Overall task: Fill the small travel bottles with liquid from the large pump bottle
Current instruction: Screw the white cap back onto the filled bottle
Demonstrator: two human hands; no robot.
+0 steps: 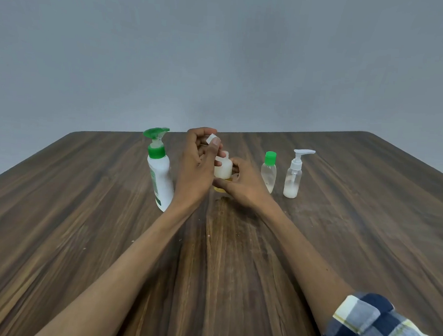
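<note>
On the wooden desk (316, 227), your right hand (242, 185) grips a small white travel bottle (223, 168), uncapped, standing; your left hand (197, 166) pinches its white cap (211, 138). The large pump bottle (160, 171) stands just left; two clear bottles right.

Plastic bottles on matt wood

Table (316, 227) is dark wood-grain; pump bottle (160, 179) is opaque white plastic; sleeve (376, 333) is checked cloth.

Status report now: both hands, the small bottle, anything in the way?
Left hand pinches white cap. Right hand grips small white bottle, uncapped, upright. Pump bottle stands left. Nothing blocking.
</note>
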